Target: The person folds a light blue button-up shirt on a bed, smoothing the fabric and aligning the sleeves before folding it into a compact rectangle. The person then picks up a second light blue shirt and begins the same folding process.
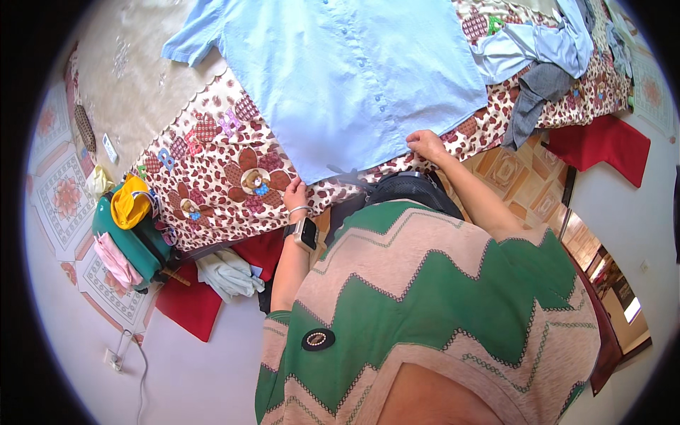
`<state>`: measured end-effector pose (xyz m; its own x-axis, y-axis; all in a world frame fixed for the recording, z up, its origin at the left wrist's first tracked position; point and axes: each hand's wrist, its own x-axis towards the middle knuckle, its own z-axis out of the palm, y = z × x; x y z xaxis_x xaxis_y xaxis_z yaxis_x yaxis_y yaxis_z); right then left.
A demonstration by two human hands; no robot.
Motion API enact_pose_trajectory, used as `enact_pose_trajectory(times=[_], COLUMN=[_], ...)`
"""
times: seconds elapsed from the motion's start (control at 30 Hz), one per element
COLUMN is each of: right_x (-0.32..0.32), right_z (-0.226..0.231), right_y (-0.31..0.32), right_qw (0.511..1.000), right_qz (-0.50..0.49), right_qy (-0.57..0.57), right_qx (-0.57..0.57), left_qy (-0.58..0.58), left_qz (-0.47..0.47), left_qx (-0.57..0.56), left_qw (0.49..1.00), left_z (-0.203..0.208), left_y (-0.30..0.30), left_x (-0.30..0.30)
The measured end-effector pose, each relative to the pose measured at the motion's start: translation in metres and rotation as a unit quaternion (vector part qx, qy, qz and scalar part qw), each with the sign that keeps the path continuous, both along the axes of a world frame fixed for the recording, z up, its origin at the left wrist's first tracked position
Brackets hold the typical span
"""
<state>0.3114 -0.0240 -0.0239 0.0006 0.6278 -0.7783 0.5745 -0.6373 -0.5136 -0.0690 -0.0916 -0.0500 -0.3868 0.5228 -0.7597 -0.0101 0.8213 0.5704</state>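
Note:
A light blue short-sleeved button shirt (312, 85) lies spread flat, its button row running toward me and its hem nearest me. At the hem's left corner my left hand (295, 193), with a watch and a bangle on the wrist, pinches the cloth between closed fingers. Farther right along the hem, my right hand (426, 146) has its fingers curled together on the shirt's edge. Under the shirt lies a patterned cloth (248, 177) with brown spots, flowers and teddy bears.
Crumpled light blue clothing (538, 46) and a grey garment (535, 99) lie at the right. Left of the patterned cloth are a green container (134, 248), a yellow cap (131, 202) and pink cloth (113, 261). Red cloth (605, 149) hangs at the right.

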Motion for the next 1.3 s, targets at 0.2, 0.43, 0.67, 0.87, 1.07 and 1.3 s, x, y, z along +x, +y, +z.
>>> enact_pose_trajectory(times=[0.2,0.43,0.67,0.87,1.07,1.3], right_x=[-0.016,-0.016,-0.021,0.006,0.110,0.190], right_z=[0.003,0.002,-0.003,0.009,0.016,0.029], right_y=[-0.007,-0.012,-0.013,0.003,0.103,0.274], right_qw=[0.998,0.990,0.982,0.993,0.965,0.848], right_qz=[0.021,0.062,0.065,0.082,-0.229,-0.449], right_qy=[-0.052,-0.114,-0.176,-0.078,0.107,0.246], right_qx=[0.024,0.048,0.029,0.021,0.075,0.139], left_qy=[-0.038,0.008,0.062,0.096,0.066,-0.032], left_qz=[-0.003,-0.061,-0.133,-0.186,-0.062,-0.118], left_qx=[0.021,0.026,-0.028,-0.078,0.102,0.197], left_qw=[0.999,0.998,0.989,0.975,0.991,0.973], left_z=[-0.006,-0.009,-0.014,-0.003,0.030,0.068], left_y=[0.003,0.001,0.011,0.025,0.106,0.267], left_x=[0.000,-0.005,-0.008,-0.022,0.006,0.159])
